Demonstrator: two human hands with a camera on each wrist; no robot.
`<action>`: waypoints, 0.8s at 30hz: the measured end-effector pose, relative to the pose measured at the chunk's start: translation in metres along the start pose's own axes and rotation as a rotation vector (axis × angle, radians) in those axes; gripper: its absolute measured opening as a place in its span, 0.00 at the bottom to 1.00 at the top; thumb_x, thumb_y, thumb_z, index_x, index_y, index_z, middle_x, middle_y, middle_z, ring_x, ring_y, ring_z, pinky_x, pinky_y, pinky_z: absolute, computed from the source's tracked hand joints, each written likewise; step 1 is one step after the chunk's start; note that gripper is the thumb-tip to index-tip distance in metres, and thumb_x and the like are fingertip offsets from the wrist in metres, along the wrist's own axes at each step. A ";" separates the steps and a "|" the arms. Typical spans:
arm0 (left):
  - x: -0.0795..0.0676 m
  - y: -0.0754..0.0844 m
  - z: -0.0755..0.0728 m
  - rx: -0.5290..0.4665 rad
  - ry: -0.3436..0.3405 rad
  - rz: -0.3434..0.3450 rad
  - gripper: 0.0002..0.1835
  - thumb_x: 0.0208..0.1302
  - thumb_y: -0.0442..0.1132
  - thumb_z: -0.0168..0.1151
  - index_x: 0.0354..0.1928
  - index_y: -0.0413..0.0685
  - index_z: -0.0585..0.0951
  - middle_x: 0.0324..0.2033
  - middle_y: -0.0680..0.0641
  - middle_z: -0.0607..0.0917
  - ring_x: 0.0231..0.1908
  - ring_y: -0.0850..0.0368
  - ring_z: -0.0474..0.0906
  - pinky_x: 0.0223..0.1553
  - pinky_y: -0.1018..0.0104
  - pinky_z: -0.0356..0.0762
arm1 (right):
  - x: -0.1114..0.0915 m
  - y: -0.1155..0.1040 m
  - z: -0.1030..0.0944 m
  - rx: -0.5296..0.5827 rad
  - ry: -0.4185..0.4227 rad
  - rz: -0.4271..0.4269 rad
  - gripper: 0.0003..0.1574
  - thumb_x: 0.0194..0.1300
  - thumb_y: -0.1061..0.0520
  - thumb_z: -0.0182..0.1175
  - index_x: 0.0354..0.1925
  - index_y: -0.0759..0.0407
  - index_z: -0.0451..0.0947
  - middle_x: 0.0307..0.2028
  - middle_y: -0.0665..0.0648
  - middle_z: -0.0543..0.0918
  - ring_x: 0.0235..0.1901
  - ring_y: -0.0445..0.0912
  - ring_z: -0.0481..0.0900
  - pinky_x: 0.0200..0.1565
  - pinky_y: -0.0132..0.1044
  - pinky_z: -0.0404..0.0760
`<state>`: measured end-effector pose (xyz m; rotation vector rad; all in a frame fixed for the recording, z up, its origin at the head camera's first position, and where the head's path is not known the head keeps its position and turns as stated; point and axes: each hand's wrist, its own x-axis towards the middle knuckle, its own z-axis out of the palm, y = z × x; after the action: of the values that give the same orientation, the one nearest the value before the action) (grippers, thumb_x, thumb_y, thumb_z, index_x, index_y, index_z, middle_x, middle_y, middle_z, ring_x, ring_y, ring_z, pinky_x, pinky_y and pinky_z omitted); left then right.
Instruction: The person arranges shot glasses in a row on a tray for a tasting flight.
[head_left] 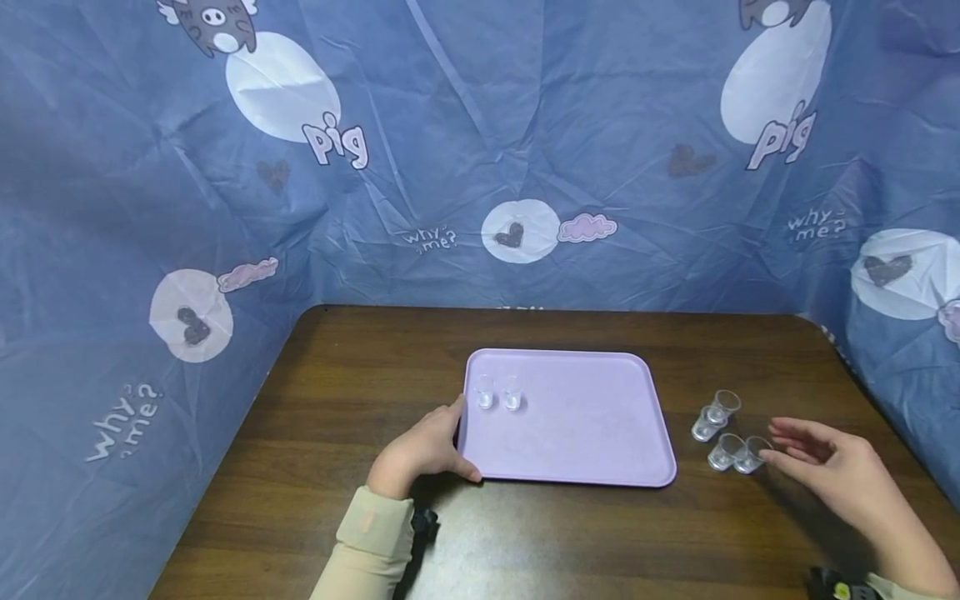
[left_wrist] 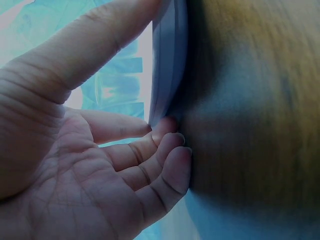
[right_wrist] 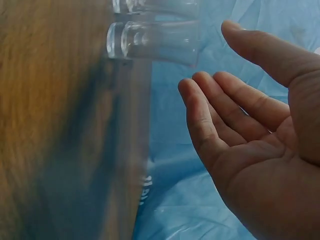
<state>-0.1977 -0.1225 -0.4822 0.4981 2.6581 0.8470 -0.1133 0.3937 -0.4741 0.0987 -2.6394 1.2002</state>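
My left hand (head_left: 423, 450) rests against the left side of a lilac tray (head_left: 570, 425), its thumb at the near corner and its fingers farther up the edge. In the left wrist view, the thumb and fingertips touch the tray rim (left_wrist: 169, 55). Two small clear shot glasses, a left one (head_left: 485, 393) and a right one (head_left: 512, 395), stand upright on the tray. My right hand (head_left: 832, 462) hovers with parted thumb and fingers beside the nearest shot glass (head_left: 752, 457). The right wrist view shows a gap between that glass (right_wrist: 155, 42) and the fingers.
Left of that glass stands another glass (head_left: 726, 454), close against it. Behind them are a third glass (head_left: 707, 425) and a farther glass (head_left: 726, 403), overlapping in view. The brown wooden table (head_left: 360, 367) meets a blue printed cloth (head_left: 420, 167) at the back and sides.
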 end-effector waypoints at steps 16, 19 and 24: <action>-0.001 0.001 -0.001 -0.007 -0.003 -0.004 0.69 0.36 0.45 0.90 0.76 0.28 0.56 0.60 0.26 0.74 0.60 0.36 0.71 0.61 0.46 0.69 | -0.004 0.015 0.013 -0.084 -0.120 0.074 0.31 0.56 0.60 0.78 0.53 0.75 0.80 0.47 0.71 0.85 0.38 0.29 0.80 0.36 0.21 0.78; -0.001 0.001 -0.001 -0.006 -0.001 0.000 0.69 0.36 0.45 0.90 0.76 0.28 0.56 0.60 0.27 0.74 0.60 0.37 0.72 0.61 0.46 0.69 | -0.004 0.016 0.015 -0.092 -0.129 0.083 0.30 0.57 0.58 0.78 0.52 0.74 0.81 0.46 0.69 0.86 0.37 0.30 0.81 0.36 0.21 0.77; 0.000 0.000 -0.001 -0.009 0.002 0.006 0.68 0.35 0.45 0.90 0.76 0.28 0.56 0.59 0.27 0.75 0.59 0.37 0.72 0.61 0.46 0.69 | -0.003 0.018 0.017 -0.071 -0.129 0.059 0.26 0.56 0.60 0.78 0.49 0.73 0.83 0.43 0.67 0.87 0.36 0.32 0.82 0.35 0.22 0.78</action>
<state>-0.1982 -0.1226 -0.4813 0.5030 2.6545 0.8611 -0.1163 0.3928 -0.4994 0.0887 -2.8116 1.1537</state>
